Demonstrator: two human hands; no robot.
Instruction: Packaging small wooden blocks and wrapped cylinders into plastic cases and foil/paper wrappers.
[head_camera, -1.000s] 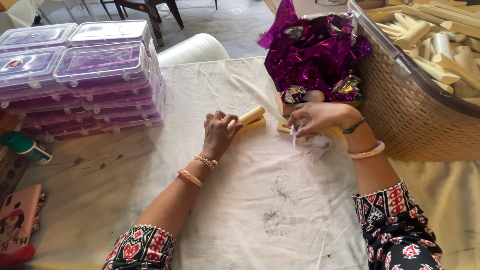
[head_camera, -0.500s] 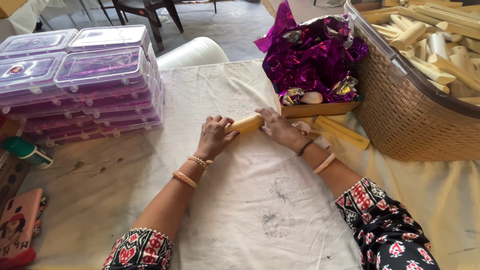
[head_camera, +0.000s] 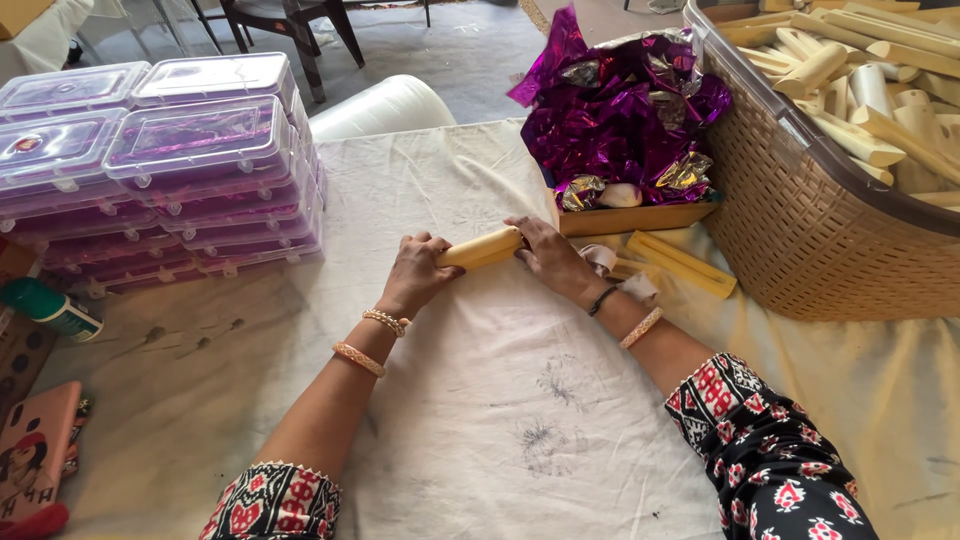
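A short wooden roller (head_camera: 482, 248) lies crosswise just above the cloth-covered worktop (head_camera: 480, 420), near its middle, held at both ends. It is a plain cylinder of pale, yellowish wood, smooth and unpainted, tilted slightly so that its right end sits a little farther and higher than its left. The left hand (head_camera: 415, 275) is clenched round the left end, fingers curled over the top with the knuckles up, and two bangles show at the wrist. The right hand (head_camera: 548, 255) grips the right end, its fingers wrapped over the wood, with a dark band and a pale bangle on the forearm behind it. Only the middle stretch of the roller shows between the two hands; its ends are hidden in the grips. Just right of the right hand, scraps of white paper (head_camera: 615, 272) lie on the cloth, and beyond them a flat yellowish wooden bar (head_camera: 680, 263). Far of the hands stands a shallow cardboard tray (head_camera: 640, 217) heaped with crumpled purple foil (head_camera: 625, 115). To the right a brown woven basket (head_camera: 810, 230) holds many similar pale wooden sticks (head_camera: 860, 90). At the far left, stacks of clear plastic boxes (head_camera: 170, 160) with purple contents stand on the worktop.
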